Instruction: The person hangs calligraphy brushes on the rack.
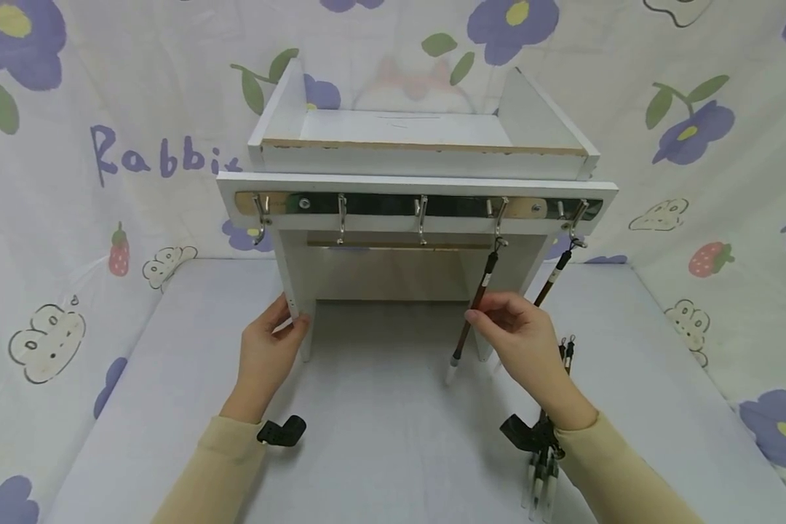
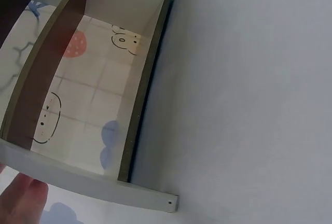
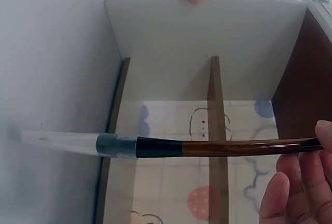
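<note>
A white shelf unit (image 1: 426,161) stands on the table, with a row of metal hooks along its front rail. My left hand (image 1: 267,353) grips the front edge of its left side panel (image 1: 287,271), thumb on the inner side. My right hand (image 1: 527,342) pinches the brown handle of a writing brush (image 1: 477,297). That brush hangs tilted from the fourth hook (image 1: 501,218), its loop around the hook's end. In the right wrist view, the brush (image 3: 223,148) has a clear cap over its bristles. Another brush (image 1: 553,278) hangs from the rightmost hook (image 1: 579,218), partly behind my right hand.
Several capped brushes (image 1: 544,480) lie on the white table (image 1: 380,451) at the right, partly covered by my right forearm and wrist camera. The three hooks at the left, such as the middle hook (image 1: 421,218), hold nothing. A patterned cloth (image 1: 151,94) hangs behind.
</note>
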Motion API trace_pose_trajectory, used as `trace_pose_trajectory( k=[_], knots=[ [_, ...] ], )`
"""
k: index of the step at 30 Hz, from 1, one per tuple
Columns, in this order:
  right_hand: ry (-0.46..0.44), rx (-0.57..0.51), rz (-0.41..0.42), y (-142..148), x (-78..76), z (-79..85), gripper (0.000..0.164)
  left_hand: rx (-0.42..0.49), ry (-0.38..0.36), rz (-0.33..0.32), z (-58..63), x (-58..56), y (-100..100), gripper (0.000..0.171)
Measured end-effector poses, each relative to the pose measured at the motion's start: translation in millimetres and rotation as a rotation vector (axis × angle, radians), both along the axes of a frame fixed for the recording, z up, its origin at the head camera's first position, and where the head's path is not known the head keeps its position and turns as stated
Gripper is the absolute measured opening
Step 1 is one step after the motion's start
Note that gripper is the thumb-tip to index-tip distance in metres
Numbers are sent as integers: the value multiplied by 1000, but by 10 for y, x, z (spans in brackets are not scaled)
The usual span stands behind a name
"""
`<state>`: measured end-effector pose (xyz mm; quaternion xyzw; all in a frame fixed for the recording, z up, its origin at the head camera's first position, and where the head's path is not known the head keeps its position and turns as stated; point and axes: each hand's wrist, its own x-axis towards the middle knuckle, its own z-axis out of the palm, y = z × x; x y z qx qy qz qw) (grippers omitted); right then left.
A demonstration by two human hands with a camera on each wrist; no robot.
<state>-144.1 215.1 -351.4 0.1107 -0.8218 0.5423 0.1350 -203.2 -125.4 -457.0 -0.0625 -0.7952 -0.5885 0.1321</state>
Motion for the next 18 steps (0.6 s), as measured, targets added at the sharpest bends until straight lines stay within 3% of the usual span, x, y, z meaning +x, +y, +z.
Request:
trace_pose_trajectory(
  k=[3, 10, 18],
  knots=[
    [4, 11, -13, -14, 12, 3, 17, -37, -2, -4, 35, -12, 6, 56],
    [22, 53, 4, -24, 90, 65, 20, -144, 25, 54, 99, -29, -19, 50],
    [50, 106, 36, 208, 289, 102, 23, -119, -26, -22, 76, -46, -28, 55]
  ],
)
